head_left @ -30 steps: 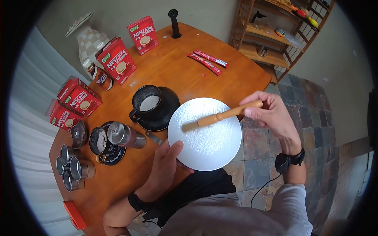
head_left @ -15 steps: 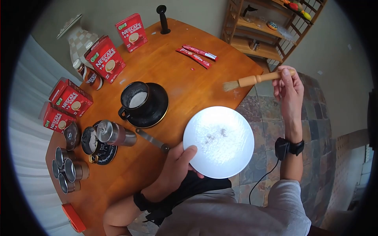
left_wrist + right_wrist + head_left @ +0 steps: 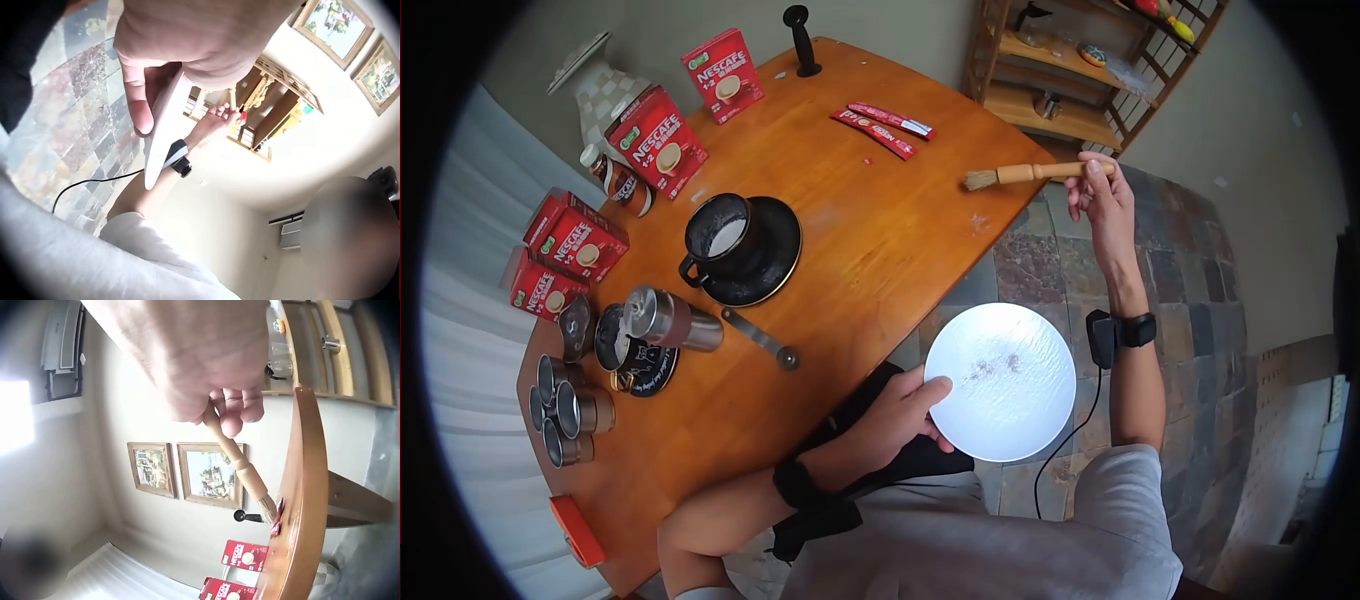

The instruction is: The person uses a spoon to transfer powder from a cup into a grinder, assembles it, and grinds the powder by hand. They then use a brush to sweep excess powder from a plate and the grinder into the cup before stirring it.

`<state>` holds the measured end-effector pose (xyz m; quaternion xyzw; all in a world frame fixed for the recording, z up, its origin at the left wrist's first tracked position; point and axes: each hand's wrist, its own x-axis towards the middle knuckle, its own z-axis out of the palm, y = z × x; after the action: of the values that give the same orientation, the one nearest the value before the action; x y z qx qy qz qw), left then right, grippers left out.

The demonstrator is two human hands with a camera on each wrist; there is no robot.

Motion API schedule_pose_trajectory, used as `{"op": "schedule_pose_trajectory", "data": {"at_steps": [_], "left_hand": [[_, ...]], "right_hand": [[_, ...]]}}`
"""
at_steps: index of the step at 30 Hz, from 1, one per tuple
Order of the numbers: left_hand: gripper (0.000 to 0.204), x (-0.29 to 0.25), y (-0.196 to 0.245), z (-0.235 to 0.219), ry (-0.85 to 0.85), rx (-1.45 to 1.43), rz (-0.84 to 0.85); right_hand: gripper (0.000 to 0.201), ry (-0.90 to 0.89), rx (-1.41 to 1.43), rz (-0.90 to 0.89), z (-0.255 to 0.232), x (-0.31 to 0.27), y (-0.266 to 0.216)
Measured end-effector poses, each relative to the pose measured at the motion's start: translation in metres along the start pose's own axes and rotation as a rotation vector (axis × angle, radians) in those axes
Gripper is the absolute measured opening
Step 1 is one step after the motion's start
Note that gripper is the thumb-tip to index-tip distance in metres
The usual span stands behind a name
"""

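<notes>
My left hand [image 3: 905, 410] grips the near-left rim of a white plate [image 3: 1040, 400], thumb on top and fingers underneath. Grey-brown specks lie near the middle of the plate, which is held off the table's front edge, over the floor. In the left wrist view the plate [image 3: 164, 134] appears edge-on. Out to the right, my right hand [image 3: 1108, 205] pinches the end of a wooden-handled brush [image 3: 1030, 173]. Its bristles point left, above the table's right corner. The right wrist view shows the brush [image 3: 244, 472] slanting down toward the tabletop.
On the wooden table [image 3: 850, 270] stand a black cup [image 3: 718, 238] on a saucer, a metal shaker [image 3: 670, 318], several metal cups [image 3: 585, 410], Nescafe boxes [image 3: 658, 143] and red sachets [image 3: 880, 130]. A flat metal-handled tool [image 3: 755, 335] lies near the front edge. A wooden shelf [image 3: 1050, 110] stands behind.
My right hand has lifted the brush off the plate and carried it away to the upper right. The plate has moved right and toward me in my left hand, showing specks that the brush partly covered.
</notes>
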<state>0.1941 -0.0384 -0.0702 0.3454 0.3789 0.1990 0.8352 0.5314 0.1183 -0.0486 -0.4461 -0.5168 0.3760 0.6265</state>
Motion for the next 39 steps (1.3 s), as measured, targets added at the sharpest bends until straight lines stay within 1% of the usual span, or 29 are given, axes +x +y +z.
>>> {"op": "schedule_pose_trajectory", "data": {"at_steps": [4, 11, 14, 16, 18, 19, 21, 22, 25, 26, 28, 29, 32, 33, 36, 37, 39], "left_hand": [[0.042, 0.021, -0.009, 0.000, 0.054, -0.042, -0.028], [0.043, 0.055, -0.014, -0.005, 0.163, -0.046, -0.016], [0.043, 0.062, -0.011, -0.002, 0.199, -0.057, 0.006], [0.042, 0.066, -0.010, -0.004, 0.208, -0.059, 0.013], [0.042, 0.069, -0.008, -0.005, 0.213, -0.063, 0.024], [0.042, 0.069, -0.007, -0.005, 0.217, -0.068, 0.034], [0.042, 0.069, -0.006, -0.006, 0.218, -0.075, 0.051], [0.042, 0.069, -0.006, -0.006, 0.214, -0.078, 0.058], [0.042, 0.071, -0.005, -0.004, 0.224, -0.093, 0.073], [0.042, 0.071, -0.005, -0.004, 0.233, -0.100, 0.078], [0.042, 0.070, -0.006, -0.005, 0.202, -0.111, 0.091], [0.042, 0.069, -0.005, -0.005, 0.187, -0.117, 0.098], [0.042, 0.066, -0.006, -0.001, 0.186, -0.109, 0.075], [0.042, 0.065, -0.007, 0.001, 0.179, -0.110, 0.064], [0.041, 0.063, -0.002, 0.005, 0.170, -0.113, 0.051], [0.041, 0.062, -0.001, 0.008, 0.175, -0.114, 0.044], [0.041, 0.062, 0.002, 0.010, 0.177, -0.120, 0.039]], "right_hand": [[0.029, -0.102, 0.013, -0.002, -0.004, 0.005, 0.010], [0.028, -0.179, 0.063, 0.031, -0.026, -0.014, 0.018], [0.027, -0.304, 0.081, 0.046, -0.051, -0.025, 0.011], [0.027, -0.291, 0.113, 0.047, -0.054, -0.024, 0.009], [0.027, -0.292, 0.152, 0.021, -0.042, -0.016, 0.007], [0.028, -0.241, 0.100, 0.010, -0.032, -0.008, 0.012], [0.029, -0.197, 0.116, 0.036, -0.003, 0.007, 0.022], [0.029, -0.177, 0.122, 0.047, 0.003, 0.011, 0.025], [0.028, -0.273, 0.145, 0.080, 0.000, 0.012, 0.032], [0.028, -0.306, 0.151, 0.101, -0.006, 0.008, 0.030], [0.027, -0.373, 0.161, 0.142, -0.032, -0.009, 0.026], [0.027, -0.399, 0.195, 0.138, -0.036, -0.013, 0.023], [0.027, -0.332, 0.224, 0.115, -0.043, -0.015, 0.018], [0.026, -0.216, 0.194, 0.085, -0.039, -0.009, 0.021], [0.026, -0.134, 0.158, 0.136, -0.040, -0.006, 0.026], [0.026, -0.208, 0.157, 0.135, -0.052, -0.008, 0.029], [0.026, -0.264, 0.166, 0.162, -0.067, -0.016, 0.021]]}}
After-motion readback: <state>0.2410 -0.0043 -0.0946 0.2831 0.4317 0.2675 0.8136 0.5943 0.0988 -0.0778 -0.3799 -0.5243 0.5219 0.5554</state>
